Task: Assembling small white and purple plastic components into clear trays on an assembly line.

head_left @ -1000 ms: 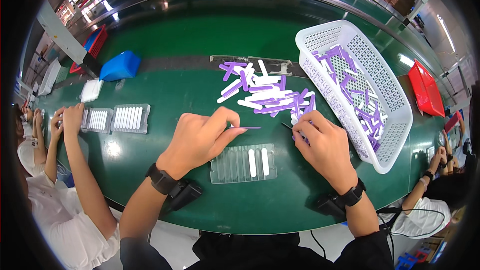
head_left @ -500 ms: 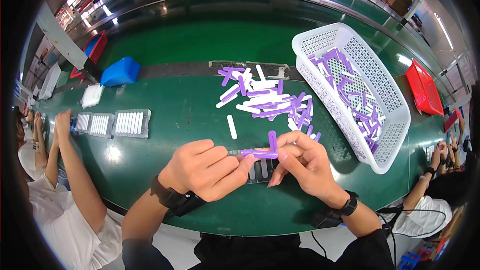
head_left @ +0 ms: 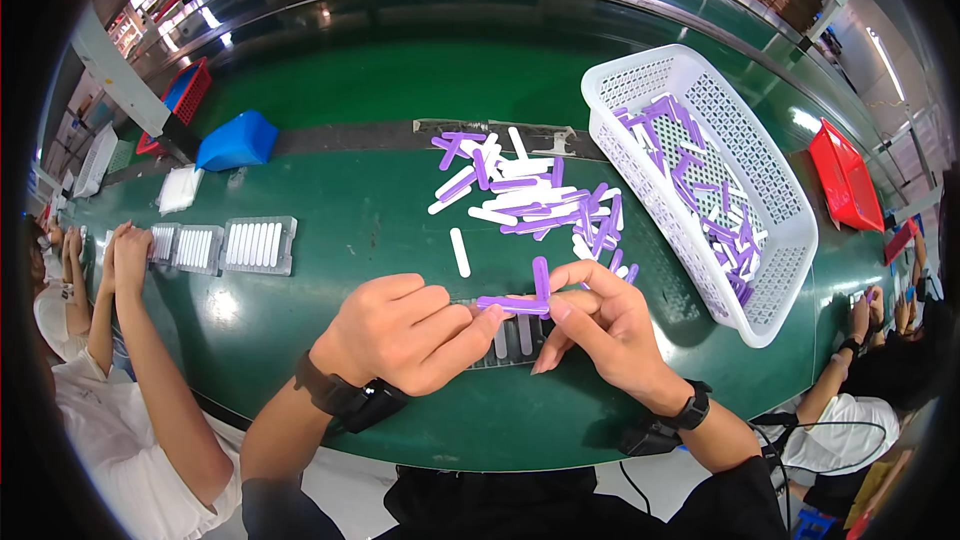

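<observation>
The left hand (head_left: 400, 335) pinches one end of a purple strip (head_left: 512, 305) just above the clear tray (head_left: 510, 340) on the bench (head_left: 350, 200). The right hand (head_left: 605, 325) grips its other end and an upright strip (head_left: 541, 275); best keep both ends level.

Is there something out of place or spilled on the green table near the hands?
Nothing looks damaged. The purple and white sticks lie in a loose, unsorted heap on the green table beside the white basket, and one white stick lies apart from the heap. The left hand and right hand hold purple sticks between them.
</observation>
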Demonstrator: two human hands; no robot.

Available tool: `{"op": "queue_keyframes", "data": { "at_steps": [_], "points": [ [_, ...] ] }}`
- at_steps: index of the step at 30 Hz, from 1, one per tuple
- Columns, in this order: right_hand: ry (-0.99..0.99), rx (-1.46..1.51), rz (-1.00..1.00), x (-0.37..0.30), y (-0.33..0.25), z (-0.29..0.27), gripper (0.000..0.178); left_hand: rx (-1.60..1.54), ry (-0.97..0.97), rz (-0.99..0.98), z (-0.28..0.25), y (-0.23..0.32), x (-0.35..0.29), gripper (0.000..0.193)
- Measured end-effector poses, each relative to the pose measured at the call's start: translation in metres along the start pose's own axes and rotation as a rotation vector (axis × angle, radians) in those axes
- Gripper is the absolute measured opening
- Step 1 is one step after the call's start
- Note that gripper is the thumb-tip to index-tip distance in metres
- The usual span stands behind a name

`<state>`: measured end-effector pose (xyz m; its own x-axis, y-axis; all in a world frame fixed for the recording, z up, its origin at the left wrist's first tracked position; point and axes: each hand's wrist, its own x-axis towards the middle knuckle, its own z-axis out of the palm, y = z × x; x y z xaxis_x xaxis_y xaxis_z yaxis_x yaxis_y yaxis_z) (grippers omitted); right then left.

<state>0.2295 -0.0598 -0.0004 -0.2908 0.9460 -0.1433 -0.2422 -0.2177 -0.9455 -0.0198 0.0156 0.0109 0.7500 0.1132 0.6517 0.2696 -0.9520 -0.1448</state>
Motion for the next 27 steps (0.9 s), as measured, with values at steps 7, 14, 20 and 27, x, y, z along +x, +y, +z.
{"op": "queue_keyframes", "data": {
  "at_steps": [7, 14, 20, 27],
  "points": [
    [-0.011, 0.002, -0.038, 0.0, 0.001, 0.0, 0.024, 0.028, 0.023, 0.028, -0.001, -0.001, 0.002, 0.012],
    [-0.022, -0.014, -0.034, -0.001, 0.001, -0.001, 0.022, 0.025, 0.023, 0.007, -0.003, 0.0, 0.001, 0.01],
    [0.008, -0.026, -0.06, 0.004, 0.001, -0.003, 0.021, -0.258, 0.024, -0.335, -0.001, -0.008, -0.002, 0.013],
    [0.081, -0.021, -0.049, 0.011, 0.001, -0.011, 0.015, -0.866, -0.198, -0.928, -0.01, -0.021, 0.004, 0.008]
  ]
}}
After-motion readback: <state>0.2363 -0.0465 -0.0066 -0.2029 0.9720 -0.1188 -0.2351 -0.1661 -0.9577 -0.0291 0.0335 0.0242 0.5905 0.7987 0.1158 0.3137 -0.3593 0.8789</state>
